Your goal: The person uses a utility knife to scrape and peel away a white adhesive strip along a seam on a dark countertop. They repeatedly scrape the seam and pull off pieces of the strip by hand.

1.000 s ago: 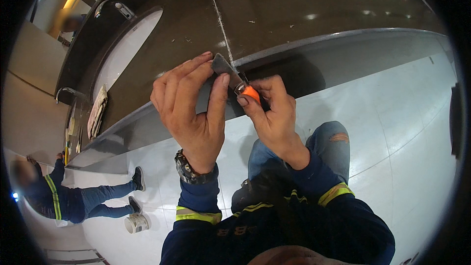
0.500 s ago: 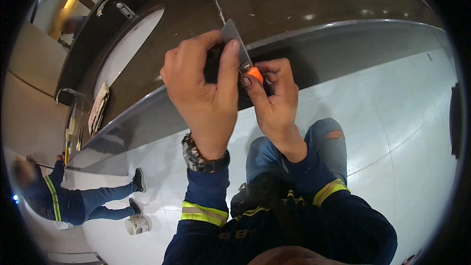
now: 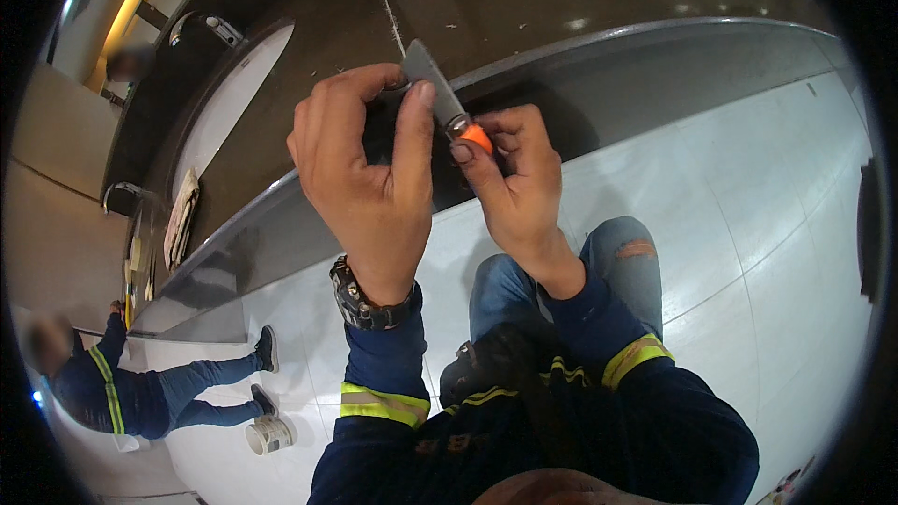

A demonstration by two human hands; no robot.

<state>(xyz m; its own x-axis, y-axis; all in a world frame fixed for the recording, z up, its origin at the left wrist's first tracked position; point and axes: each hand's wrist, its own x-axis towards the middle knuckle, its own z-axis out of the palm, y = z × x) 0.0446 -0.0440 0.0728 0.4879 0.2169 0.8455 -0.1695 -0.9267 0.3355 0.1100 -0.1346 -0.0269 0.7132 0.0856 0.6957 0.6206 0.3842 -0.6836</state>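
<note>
A putty knife with a flat grey blade and an orange handle is held over the front edge of a dark countertop. The fingers of my right hand are wrapped round its handle, near the metal collar. At the blade, the thumb and forefinger of my left hand close on the flat side, near its far end. The other left fingers are curled and partly hidden behind the hand. Beyond the blade tip, a thin whitish seam runs away across the countertop, with small pale crumbs scattered nearby.
A white basin and a tap are at the left, with a folded cloth-like bundle nearer. At the lower left a co-worker stands at the counter, beside a bucket. Pale floor tiles lie below the counter.
Both hands and the putty knife have shifted slightly left in the picture, and the view has moved a little. The hold on the blade and handle looks the same.
</note>
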